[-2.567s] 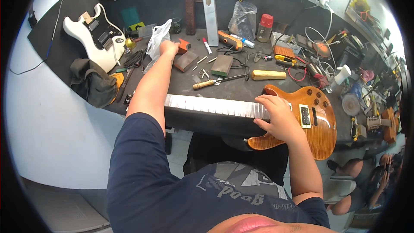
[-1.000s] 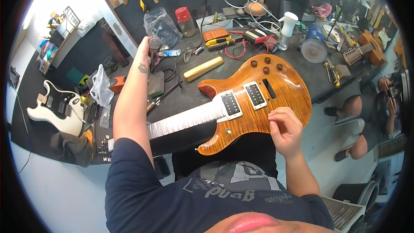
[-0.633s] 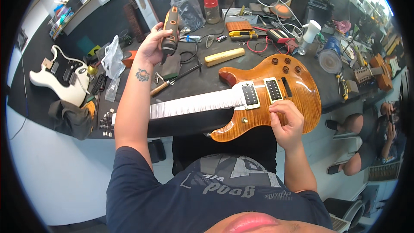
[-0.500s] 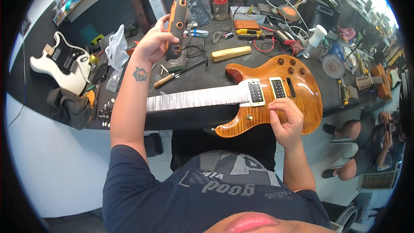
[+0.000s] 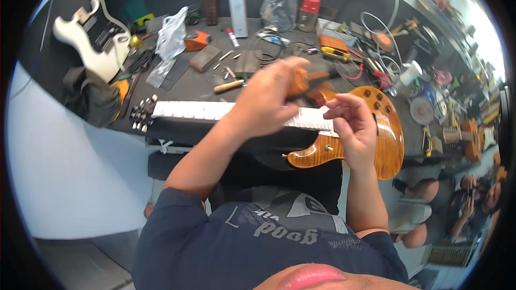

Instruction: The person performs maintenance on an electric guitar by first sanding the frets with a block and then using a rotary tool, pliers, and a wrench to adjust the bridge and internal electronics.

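An amber electric guitar [image 5: 388,147] lies across the front of the bench, its body at the right. Whitish covering, like tape, runs along its neck [image 5: 188,110], and the dark headstock with tuners [image 5: 143,114] is at the left. Above the neck, my left hand [image 5: 266,96] grips an orange-and-black handheld power tool [image 5: 307,81], blurred by motion. The tool's dark end points right, above the guitar's upper horn. Over the body, near the pickups, my right hand [image 5: 356,126] is raised with fingers loosely bent and apart. Nothing shows in it, and it hides the pickups.
Behind the neck lie a wooden-handled tool [image 5: 228,86], a brown block [image 5: 205,58] and a plastic bag [image 5: 172,35]. A white guitar body [image 5: 99,48] rests at left. Cables and tools crowd the right, including a blue-and-white roll [image 5: 422,108]. Another person [image 5: 457,209] sits at right.
My left hand has brought the power tool down and right, from the back of the bench to above the neck. My right hand has lifted slightly, its fingers spreading. The view has shifted.
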The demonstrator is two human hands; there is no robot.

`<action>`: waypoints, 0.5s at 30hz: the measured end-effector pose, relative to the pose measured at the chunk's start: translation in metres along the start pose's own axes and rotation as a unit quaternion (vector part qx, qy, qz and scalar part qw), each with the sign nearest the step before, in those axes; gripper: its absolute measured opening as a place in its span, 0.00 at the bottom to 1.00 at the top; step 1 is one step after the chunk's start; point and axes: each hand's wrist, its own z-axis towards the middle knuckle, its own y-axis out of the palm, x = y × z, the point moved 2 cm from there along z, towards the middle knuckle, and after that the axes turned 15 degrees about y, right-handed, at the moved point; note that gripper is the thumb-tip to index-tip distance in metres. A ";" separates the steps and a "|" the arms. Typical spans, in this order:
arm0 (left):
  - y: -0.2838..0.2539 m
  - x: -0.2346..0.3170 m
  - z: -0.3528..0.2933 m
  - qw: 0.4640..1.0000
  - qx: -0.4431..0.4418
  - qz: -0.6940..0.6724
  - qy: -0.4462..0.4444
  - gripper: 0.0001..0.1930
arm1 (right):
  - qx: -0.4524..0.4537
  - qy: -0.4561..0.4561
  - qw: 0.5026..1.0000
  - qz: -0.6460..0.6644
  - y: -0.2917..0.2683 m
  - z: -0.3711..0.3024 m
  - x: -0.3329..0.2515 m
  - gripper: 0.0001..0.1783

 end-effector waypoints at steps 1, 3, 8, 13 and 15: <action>0.007 0.009 0.000 1.000 -0.004 -0.015 0.011 0.37 | -0.009 -0.019 0.999 0.044 0.002 0.002 0.000 0.26; 0.013 0.024 0.000 0.999 -0.033 0.008 0.015 0.36 | 0.033 -0.064 0.994 0.086 0.021 0.001 -0.009 0.27; 0.014 0.030 -0.004 0.997 -0.031 0.052 0.053 0.36 | 0.037 -0.085 0.996 0.000 0.016 -0.003 -0.007 0.26; 0.017 0.039 0.002 0.991 0.002 0.081 0.109 0.33 | 0.077 -0.046 0.995 0.053 0.015 -0.009 -0.014 0.22; 0.016 0.043 0.002 0.988 0.003 0.095 0.118 0.32 | 0.090 -0.062 0.993 -0.039 0.013 -0.014 -0.021 0.19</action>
